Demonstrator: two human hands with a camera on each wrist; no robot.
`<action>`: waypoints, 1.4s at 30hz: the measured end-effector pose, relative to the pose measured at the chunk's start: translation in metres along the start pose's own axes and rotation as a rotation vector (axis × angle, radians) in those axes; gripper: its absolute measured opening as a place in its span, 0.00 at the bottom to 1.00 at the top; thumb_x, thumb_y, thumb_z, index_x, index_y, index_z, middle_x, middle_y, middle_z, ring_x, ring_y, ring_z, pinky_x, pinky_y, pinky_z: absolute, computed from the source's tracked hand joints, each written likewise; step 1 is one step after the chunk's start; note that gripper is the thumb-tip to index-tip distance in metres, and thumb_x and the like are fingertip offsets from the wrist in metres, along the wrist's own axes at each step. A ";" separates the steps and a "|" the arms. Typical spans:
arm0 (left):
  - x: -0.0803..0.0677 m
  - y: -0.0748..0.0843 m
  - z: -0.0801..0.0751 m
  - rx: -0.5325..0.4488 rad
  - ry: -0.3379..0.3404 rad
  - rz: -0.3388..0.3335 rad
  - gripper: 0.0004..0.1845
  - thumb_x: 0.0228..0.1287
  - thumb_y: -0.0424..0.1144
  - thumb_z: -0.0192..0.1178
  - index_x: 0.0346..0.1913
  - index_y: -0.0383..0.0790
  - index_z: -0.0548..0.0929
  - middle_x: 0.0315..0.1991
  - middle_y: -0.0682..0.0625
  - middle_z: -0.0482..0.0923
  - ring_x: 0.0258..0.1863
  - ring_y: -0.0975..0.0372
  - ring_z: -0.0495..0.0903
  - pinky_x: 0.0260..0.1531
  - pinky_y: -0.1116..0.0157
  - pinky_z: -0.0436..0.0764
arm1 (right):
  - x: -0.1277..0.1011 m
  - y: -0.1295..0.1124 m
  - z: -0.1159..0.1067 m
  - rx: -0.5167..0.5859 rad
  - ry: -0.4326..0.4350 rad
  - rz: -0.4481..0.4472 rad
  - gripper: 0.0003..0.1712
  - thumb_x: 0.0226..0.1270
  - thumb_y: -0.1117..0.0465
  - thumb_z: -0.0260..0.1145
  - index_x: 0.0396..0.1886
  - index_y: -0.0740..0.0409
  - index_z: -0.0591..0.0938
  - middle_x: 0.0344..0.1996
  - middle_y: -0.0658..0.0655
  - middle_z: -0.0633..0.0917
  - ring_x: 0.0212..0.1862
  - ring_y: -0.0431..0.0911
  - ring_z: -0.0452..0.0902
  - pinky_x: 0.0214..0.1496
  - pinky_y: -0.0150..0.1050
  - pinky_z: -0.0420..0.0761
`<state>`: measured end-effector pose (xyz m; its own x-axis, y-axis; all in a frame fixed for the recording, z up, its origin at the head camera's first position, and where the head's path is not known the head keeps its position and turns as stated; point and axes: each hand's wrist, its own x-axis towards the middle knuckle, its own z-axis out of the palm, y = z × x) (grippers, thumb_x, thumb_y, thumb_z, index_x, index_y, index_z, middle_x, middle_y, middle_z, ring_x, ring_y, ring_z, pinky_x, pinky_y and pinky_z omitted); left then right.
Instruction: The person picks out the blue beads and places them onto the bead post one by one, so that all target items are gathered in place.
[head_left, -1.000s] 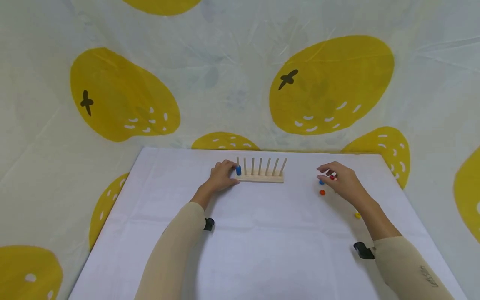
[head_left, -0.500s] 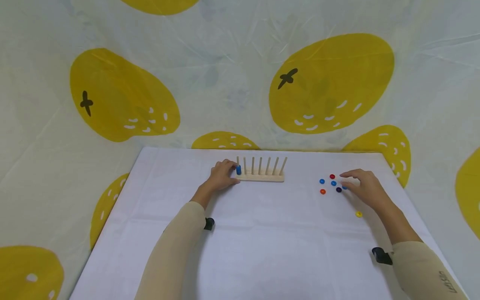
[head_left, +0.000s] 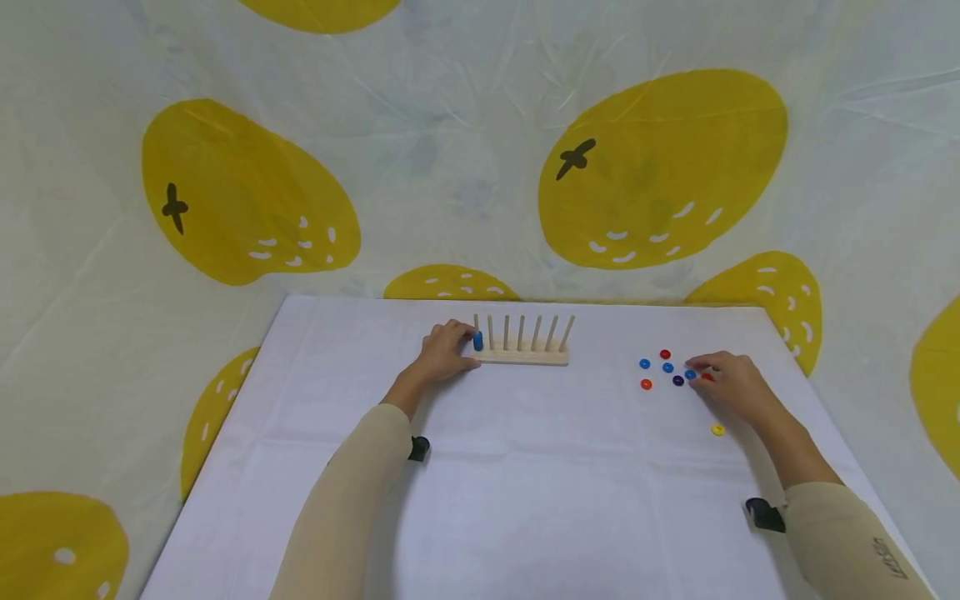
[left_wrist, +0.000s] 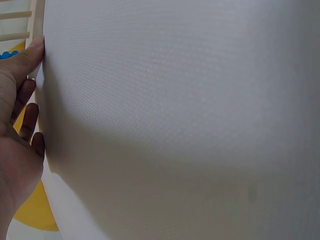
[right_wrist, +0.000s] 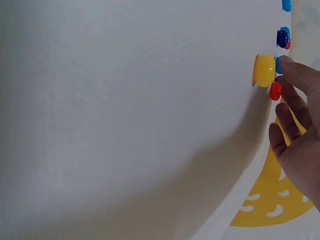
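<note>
A wooden peg rack (head_left: 522,357) stands near the far edge of the table, a row of upright pegs along it. Blue beads (head_left: 477,341) are stacked on its leftmost peg. My left hand (head_left: 442,352) grips that left end, thumb at the front of the base and fingers behind. At the right, my right hand (head_left: 738,385) is low over the table, thumb and forefinger spread beside a blue bead (head_left: 690,375). An orange-red bead (right_wrist: 275,91) sits by the fingers in the right wrist view. Whether the fingertips touch the blue bead cannot be told.
Left of the right hand lie loose beads: dark red (head_left: 665,354), blue (head_left: 645,364), another blue (head_left: 667,367), dark blue (head_left: 678,381) and orange (head_left: 647,384). A yellow bead (head_left: 717,430) lies nearer. Behind the white table (head_left: 525,500) hangs a patterned cloth (head_left: 450,167).
My right hand has moved right and slightly nearer, from above the left beads to the rightmost blue bead, uncovering several beads. My left hand and the rack have stayed in place.
</note>
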<state>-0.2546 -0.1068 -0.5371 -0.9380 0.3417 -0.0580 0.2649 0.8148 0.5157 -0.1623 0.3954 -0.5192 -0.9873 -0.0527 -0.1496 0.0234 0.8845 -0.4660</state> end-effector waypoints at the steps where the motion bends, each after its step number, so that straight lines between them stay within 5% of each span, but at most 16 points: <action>1: 0.000 0.000 0.000 0.000 0.000 0.000 0.32 0.53 0.52 0.71 0.61 0.49 0.75 0.60 0.52 0.72 0.61 0.52 0.66 0.62 0.48 0.63 | 0.000 0.000 0.000 -0.002 0.001 -0.004 0.23 0.66 0.54 0.65 0.59 0.58 0.77 0.57 0.69 0.75 0.63 0.68 0.61 0.63 0.68 0.62; 29: -0.002 0.003 -0.002 -0.005 0.003 -0.004 0.32 0.53 0.51 0.71 0.61 0.49 0.75 0.60 0.51 0.72 0.60 0.52 0.67 0.61 0.49 0.64 | 0.003 0.004 0.003 -0.009 0.036 -0.039 0.18 0.66 0.57 0.65 0.53 0.59 0.80 0.52 0.68 0.78 0.56 0.63 0.68 0.59 0.64 0.69; 42: 0.001 0.000 0.001 0.000 0.005 -0.006 0.32 0.53 0.52 0.71 0.61 0.49 0.75 0.58 0.52 0.73 0.59 0.54 0.66 0.61 0.49 0.64 | 0.004 -0.002 -0.007 0.026 0.025 0.016 0.20 0.68 0.53 0.63 0.55 0.56 0.77 0.53 0.66 0.78 0.58 0.63 0.66 0.60 0.66 0.68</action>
<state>-0.2549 -0.1059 -0.5384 -0.9407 0.3345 -0.0566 0.2594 0.8167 0.5155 -0.1671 0.3969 -0.5130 -0.9904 -0.0265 -0.1355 0.0433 0.8725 -0.4866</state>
